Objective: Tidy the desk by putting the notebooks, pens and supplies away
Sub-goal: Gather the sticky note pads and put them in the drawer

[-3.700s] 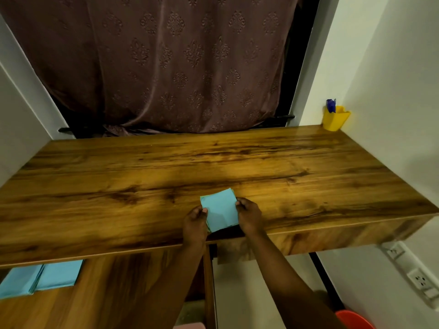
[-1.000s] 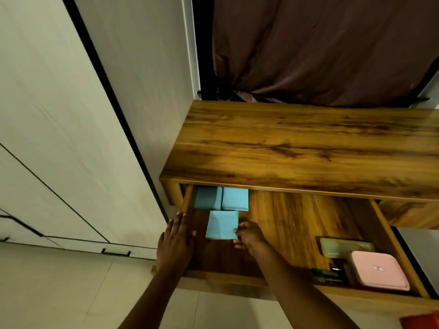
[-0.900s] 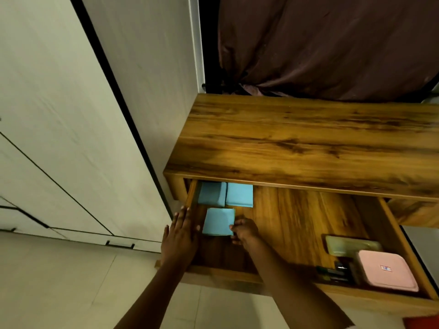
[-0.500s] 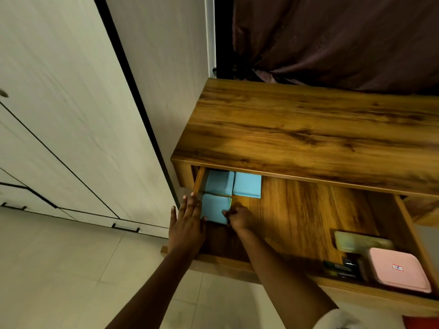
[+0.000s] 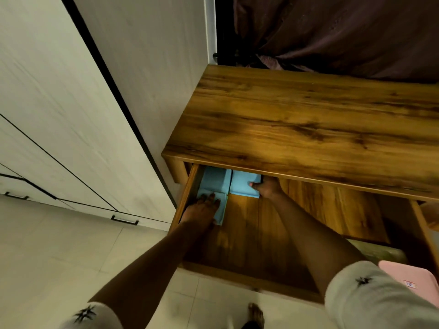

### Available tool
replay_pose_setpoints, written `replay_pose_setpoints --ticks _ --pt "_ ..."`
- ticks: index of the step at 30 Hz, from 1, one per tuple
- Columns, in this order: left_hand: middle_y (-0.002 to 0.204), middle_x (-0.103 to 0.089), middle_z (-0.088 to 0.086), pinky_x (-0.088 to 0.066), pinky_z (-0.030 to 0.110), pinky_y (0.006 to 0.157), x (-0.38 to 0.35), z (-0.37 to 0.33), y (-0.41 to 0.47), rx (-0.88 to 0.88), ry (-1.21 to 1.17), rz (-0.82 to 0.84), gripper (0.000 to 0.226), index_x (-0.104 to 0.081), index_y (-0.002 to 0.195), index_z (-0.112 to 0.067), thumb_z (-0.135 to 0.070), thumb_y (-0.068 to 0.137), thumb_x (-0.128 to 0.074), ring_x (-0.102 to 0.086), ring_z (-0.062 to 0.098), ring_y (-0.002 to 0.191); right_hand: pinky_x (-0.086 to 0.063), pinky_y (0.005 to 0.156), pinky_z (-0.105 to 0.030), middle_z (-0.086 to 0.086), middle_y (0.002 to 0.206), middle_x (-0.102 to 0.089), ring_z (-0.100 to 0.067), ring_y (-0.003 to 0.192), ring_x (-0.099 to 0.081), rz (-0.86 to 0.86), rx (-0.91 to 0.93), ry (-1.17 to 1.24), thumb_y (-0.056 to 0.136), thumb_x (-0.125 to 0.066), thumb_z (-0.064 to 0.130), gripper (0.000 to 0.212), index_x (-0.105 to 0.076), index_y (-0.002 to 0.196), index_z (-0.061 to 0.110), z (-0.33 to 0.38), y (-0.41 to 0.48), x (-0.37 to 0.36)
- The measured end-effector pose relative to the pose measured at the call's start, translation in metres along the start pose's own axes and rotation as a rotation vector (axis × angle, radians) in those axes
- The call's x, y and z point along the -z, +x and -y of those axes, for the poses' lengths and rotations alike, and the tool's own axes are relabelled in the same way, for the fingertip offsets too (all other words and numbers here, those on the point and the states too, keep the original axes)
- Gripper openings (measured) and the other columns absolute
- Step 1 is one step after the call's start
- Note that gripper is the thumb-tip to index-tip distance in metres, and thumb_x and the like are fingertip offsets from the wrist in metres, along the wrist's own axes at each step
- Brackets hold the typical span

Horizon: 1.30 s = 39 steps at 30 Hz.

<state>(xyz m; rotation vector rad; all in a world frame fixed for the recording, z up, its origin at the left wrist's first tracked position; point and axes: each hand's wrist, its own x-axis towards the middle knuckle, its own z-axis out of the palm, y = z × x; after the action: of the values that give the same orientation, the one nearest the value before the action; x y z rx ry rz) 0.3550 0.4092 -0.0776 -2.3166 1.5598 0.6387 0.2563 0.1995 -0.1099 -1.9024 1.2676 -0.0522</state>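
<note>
Presently, reading from the left, pale wardrobe doors [image 5: 71, 103] flank the desk, and the open drawer [image 5: 188, 188] begins just beside them. The left hand [image 5: 202, 210] lies flat with its fingers [image 5: 209, 200] straight, pressing on the near notebook [image 5: 223, 212], a blue one set against the drawer's left wall. Behind it and touching it is the far left notebook [image 5: 213, 179], partly under the overhang of the wooden surface [image 5: 308, 119]. Just beside that lies the far right notebook [image 5: 242, 186]. The right hand [image 5: 267, 187] holds this one at its right edge. The thumb rests on the cover and the other fingers curl at the edge, largely hidden, so the hold reads as a pinch. Well apart, at the drawer's near right corner, sit a pale green case [image 5: 377, 252] and a pink box [image 5: 408, 281], both partly cut off by a sleeve [image 5: 370, 293].

The step in hand appears to be squaring the three notebooks into the drawer's left rear corner, so the stowing looks close to complete. The next move probably calls for a small leftward nudge of the far right notebook until its edges meet its neighbours. Both hands would then let go and draw back clear of the overhang. Only then can the drawer be pushed in by its front edge.
</note>
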Motion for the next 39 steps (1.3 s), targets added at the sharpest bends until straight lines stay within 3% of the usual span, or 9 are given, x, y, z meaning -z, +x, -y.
replay_pose_setpoints --ticks 8,18,22,24,27,30,32,34,39 --pt "0.159 0.013 0.003 -0.002 0.048 0.118 -0.011 0.003 0.007 -0.002 -0.055 0.061 0.079 0.007 0.151 -0.020 -0.042 0.095 -0.045 0.007 0.026 0.146 -0.027 0.112 -0.036 -0.013 0.148 -0.036 -0.030 0.136 -0.032 0.004 0.076 -0.194 0.079 -0.073 0.033 0.078 -0.034 0.142 0.008 -0.003 -0.003 -0.009" --pt "0.159 0.013 0.002 -0.004 0.048 0.119 -0.013 0.003 0.002 -0.006 -0.100 0.030 0.074 0.007 0.151 -0.022 -0.037 0.097 -0.042 0.009 0.025 0.146 -0.033 0.107 -0.037 -0.012 0.144 -0.040 -0.030 0.133 -0.033 -0.006 0.126 -0.216 0.076 -0.074 0.036 0.078 -0.037 0.139 0.009 -0.008 -0.002 -0.009" --pt "0.158 0.016 0.003 -0.004 0.049 0.119 -0.010 0.002 -0.004 0.001 -0.101 0.021 0.080 0.009 0.150 -0.023 -0.042 0.095 -0.045 0.014 0.024 0.145 -0.027 0.112 -0.040 -0.014 0.149 -0.035 -0.033 0.137 -0.031 -0.038 0.121 -0.263 0.081 -0.064 0.051 0.078 -0.035 0.142 0.011 -0.001 -0.002 -0.005" --pt "0.159 0.013 0.002 -0.001 0.046 0.119 -0.004 0.001 -0.016 0.026 -0.097 -0.045 0.076 0.005 0.151 -0.023 -0.048 0.095 -0.041 0.012 0.023 0.146 -0.026 0.110 -0.040 -0.015 0.148 -0.036 -0.033 0.136 -0.033 -0.058 0.188 -0.343 0.087 -0.052 0.055 0.072 -0.035 0.141 0.011 0.008 0.000 -0.005" --pt "0.158 0.004 0.001 0.011 0.039 0.115 -0.003 0.003 -0.045 0.046 -0.042 -0.323 0.067 -0.005 0.151 -0.023 -0.056 0.094 -0.020 0.009 0.021 0.146 -0.026 0.110 -0.038 -0.014 0.149 -0.035 -0.033 0.136 -0.033 0.041 0.276 -0.306 0.092 -0.046 0.050 0.065 -0.033 0.142 0.010 0.027 0.003 -0.012" --pt "0.156 -0.003 0.003 0.002 0.042 0.115 -0.020 0.009 -0.072 0.135 -0.124 -0.500 0.077 -0.012 0.150 -0.020 -0.065 0.088 -0.002 0.001 0.024 0.145 -0.030 0.106 -0.038 -0.018 0.142 -0.043 -0.034 0.131 -0.039 0.158 0.269 -0.262 0.096 -0.045 0.042 0.054 -0.043 0.133 0.003 0.048 0.003 -0.022" --pt "0.155 -0.003 0.001 -0.005 0.042 0.116 -0.033 0.012 -0.077 0.183 -0.220 -0.507 0.082 -0.010 0.149 -0.020 -0.069 0.086 0.005 0.000 0.022 0.144 -0.038 0.094 -0.037 -0.018 0.123 -0.057 -0.034 0.118 -0.050 0.166 0.277 -0.292 0.095 -0.047 0.041 0.043 -0.052 0.115 0.004 0.053 0.005 -0.031" --pt "0.155 0.005 -0.004 0.000 0.037 0.115 -0.037 0.013 -0.076 0.210 -0.280 -0.489 0.084 -0.004 0.151 -0.024 -0.071 0.083 0.008 0.006 0.016 0.143 -0.038 0.090 -0.036 -0.017 0.113 -0.057 -0.034 0.115 -0.052 0.158 0.297 -0.302 0.094 -0.050 0.038 0.036 -0.049 0.113 0.007 0.053 0.003 -0.039" --pt "0.155 0.008 -0.008 0.005 0.029 0.113 -0.034 0.014 -0.078 0.230 -0.303 -0.500 0.081 -0.003 0.151 -0.026 -0.069 0.082 0.005 0.010 0.009 0.141 -0.033 0.105 -0.039 -0.018 0.136 -0.050 -0.034 0.127 -0.043 0.078 0.252 -0.197 0.095 -0.050 0.036 0.047 -0.048 0.130 0.004 0.056 0.004 -0.037"
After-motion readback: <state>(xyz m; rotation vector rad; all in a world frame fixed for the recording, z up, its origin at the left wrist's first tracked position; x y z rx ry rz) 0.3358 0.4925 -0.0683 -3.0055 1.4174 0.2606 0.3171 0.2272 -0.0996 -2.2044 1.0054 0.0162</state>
